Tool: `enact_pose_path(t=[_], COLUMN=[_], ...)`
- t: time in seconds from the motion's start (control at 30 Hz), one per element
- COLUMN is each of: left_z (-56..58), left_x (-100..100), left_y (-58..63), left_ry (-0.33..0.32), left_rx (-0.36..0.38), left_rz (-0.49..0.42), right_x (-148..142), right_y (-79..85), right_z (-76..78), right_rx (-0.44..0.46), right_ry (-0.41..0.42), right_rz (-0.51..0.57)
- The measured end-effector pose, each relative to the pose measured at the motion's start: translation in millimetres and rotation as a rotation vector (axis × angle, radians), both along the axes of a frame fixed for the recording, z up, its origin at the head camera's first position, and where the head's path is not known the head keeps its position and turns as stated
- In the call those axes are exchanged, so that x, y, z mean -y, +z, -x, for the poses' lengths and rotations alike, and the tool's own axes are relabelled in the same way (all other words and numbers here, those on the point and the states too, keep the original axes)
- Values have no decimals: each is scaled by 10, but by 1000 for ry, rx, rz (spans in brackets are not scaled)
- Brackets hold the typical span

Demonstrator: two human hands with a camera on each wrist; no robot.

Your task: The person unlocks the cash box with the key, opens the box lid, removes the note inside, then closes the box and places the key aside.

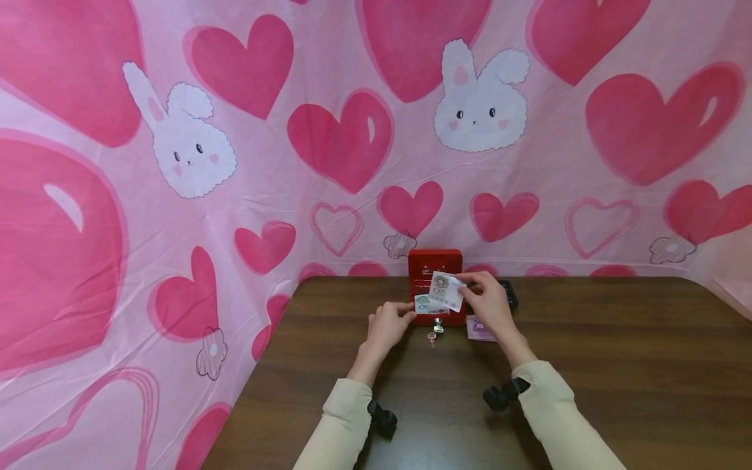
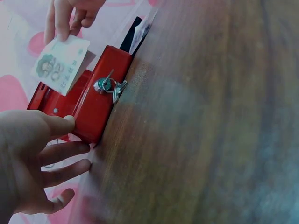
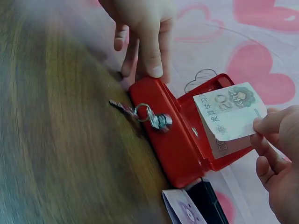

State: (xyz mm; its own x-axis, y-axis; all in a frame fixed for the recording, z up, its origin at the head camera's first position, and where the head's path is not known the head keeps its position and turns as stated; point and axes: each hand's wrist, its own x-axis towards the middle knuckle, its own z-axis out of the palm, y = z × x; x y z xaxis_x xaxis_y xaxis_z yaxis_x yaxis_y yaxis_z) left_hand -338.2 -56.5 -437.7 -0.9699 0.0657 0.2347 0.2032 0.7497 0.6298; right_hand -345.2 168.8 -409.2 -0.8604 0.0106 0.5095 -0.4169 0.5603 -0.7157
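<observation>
Pinched between thumb and fingers of the right hand [image 1: 486, 299], a pale rectangular printed paper banknote [image 1: 448, 292] is clamped at its right end, above the open red metal box [image 3: 173, 151], right of centre in the head frame. Its long axis slopes gently from upper left to lower right, portrait end leftward. Left hand [image 1: 388, 323]: fingers spread, thumb on the box's front left corner. A second printed paper banknote [image 1: 424, 306] shows at the box opening, partly beneath the first. Lower right of the box: a folded purple-and-white paper note [image 1: 479, 329].
</observation>
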Motion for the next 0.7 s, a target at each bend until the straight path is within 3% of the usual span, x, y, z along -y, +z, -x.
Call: enact_pose_path(t=[0.27,0.53,0.7], left_z=[-7,-5,-9], left_x=[-7,-4,-1], left_y=[-3,-10,-18], left_ry=[-2,0,-3], left_rx=[-14,-22,-21], left_rz=[2,4,4], right_x=[-119,-251,-317], right_y=[18,26,-1], right_z=[-71,-132,-132], right_rx=[-86,-16,-17], right_ry=[3,-45,-55], right_rz=[-26,6,4])
